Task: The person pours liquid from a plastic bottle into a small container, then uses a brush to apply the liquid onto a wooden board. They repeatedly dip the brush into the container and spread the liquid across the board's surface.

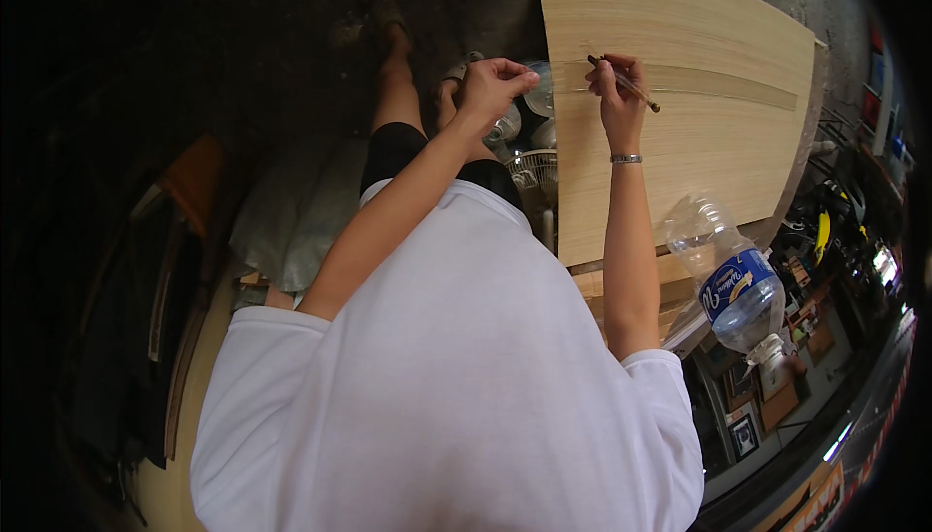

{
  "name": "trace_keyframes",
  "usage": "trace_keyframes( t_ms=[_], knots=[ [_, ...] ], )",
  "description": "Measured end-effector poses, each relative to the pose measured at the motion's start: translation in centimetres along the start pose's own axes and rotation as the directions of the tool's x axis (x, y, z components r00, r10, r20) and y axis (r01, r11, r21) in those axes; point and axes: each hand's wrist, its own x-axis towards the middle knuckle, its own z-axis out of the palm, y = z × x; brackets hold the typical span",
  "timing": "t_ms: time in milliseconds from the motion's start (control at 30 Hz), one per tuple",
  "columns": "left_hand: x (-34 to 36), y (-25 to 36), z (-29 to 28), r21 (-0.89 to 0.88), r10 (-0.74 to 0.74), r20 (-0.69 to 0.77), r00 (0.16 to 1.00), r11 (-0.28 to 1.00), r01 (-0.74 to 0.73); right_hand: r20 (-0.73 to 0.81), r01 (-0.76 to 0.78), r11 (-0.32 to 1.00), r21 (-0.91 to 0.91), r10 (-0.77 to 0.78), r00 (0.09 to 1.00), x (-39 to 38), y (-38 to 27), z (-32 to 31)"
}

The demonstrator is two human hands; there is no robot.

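Observation:
My right hand (pixel 619 81) is over the pale wood-grain board (pixel 699 163). It grips a slim pen-shaped glass cutter (pixel 636 92) with a see-through brownish barrel and brass-coloured ends. Beneath that hand, a long, narrow, glossy strip (pixel 728 85) runs across the board. My left hand (pixel 493 90) hovers just off the board's left edge, thumb and fingertips pinched together. Whatever is between those fingertips, if anything, is too small to make out.
Near my right forearm stands a large clear plastic bottle (pixel 738 284) with a blue label. Below my left hand are a white wire basket (pixel 532 171) and clear rounded containers (pixel 507 124). A grey plastic sheet (pixel 301 212) lies left of my legs. Clutter fills the far right.

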Motion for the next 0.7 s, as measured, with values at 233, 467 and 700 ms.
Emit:
trace_keyframes(
  t_ms=[233, 467, 700],
  knots=[
    [-0.4, 1.0, 3.6, 0.299, 0.057, -0.224, 0.973, 0.954, 0.013, 0.174, 0.123, 0.897, -0.424, -0.053, 0.983, -0.2, -1.8, -0.7],
    [0.6, -1.0, 4.1, 0.308, 0.147, -0.243, 0.959, 0.949, -0.068, 0.288, 0.238, 0.851, -0.468, -0.108, 0.952, 0.8, -1.8, 0.2],
    [1.4, -1.5, 3.2, 0.279, 0.098, -0.098, 0.99, 0.958, -0.067, 0.343, 0.301, 0.792, -0.531, -0.124, 0.931, 1.5, -1.9, 0.4]
  ],
)
